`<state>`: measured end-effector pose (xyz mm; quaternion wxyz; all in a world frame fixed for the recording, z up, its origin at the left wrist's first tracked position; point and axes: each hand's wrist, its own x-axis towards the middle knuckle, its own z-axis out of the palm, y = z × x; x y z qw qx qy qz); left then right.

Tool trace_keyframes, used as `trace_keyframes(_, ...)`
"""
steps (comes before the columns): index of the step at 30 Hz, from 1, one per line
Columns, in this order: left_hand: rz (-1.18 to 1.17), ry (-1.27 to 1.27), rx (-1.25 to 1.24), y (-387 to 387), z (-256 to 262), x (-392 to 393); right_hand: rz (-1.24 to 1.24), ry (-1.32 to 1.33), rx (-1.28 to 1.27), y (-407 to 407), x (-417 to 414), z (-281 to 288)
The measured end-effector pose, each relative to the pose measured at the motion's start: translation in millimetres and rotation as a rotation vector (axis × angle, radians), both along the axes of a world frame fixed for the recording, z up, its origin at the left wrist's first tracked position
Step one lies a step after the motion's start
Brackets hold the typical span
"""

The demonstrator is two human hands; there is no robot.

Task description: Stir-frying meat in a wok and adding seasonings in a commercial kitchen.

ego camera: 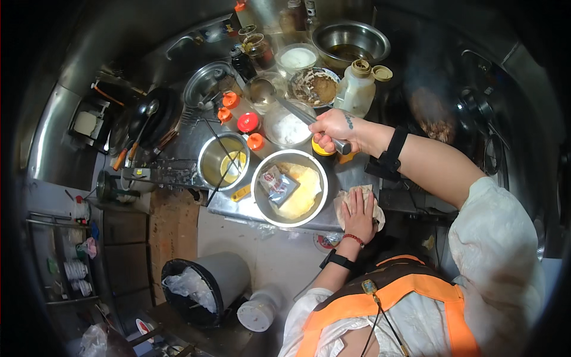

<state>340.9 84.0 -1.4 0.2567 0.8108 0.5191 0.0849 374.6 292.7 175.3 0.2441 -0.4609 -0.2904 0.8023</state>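
My right hand (334,129) is closed round the handle of a metal utensil (299,112), which points up and left over a clear bowl of white powder (287,127). Whether it is a knife or a ladle I cannot tell. My left hand (359,217) lies flat, fingers spread, on a beige cloth (378,214) at the counter's front edge. Left of that hand, a steel bowl (324,189) holds a yellowish flat food and a printed packet (282,187). Further left stands a steel pot (201,161) with long dark tongs or rods across it.
Orange-capped squeeze bottles (230,101), a plate of brown paste (322,87) and a white plastic jug (357,91) crowd the counter (232,209). At the right, something browned lies in a smoking wok (430,116). A lined bin (223,281) stands on the floor.
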Motion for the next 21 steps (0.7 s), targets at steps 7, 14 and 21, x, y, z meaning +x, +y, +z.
trace_keyframes(7,-0.002,-0.006,-0.016,1,5,0,-0.029,0.120,-0.090,5,6,-4)
trace_keyframes(14,-0.011,-0.002,-0.010,0,4,1,-0.140,0.835,-0.415,5,37,-12)
trace_keyframes(21,0.010,-0.012,-0.003,0,7,-1,-0.252,0.942,-0.338,20,39,4)
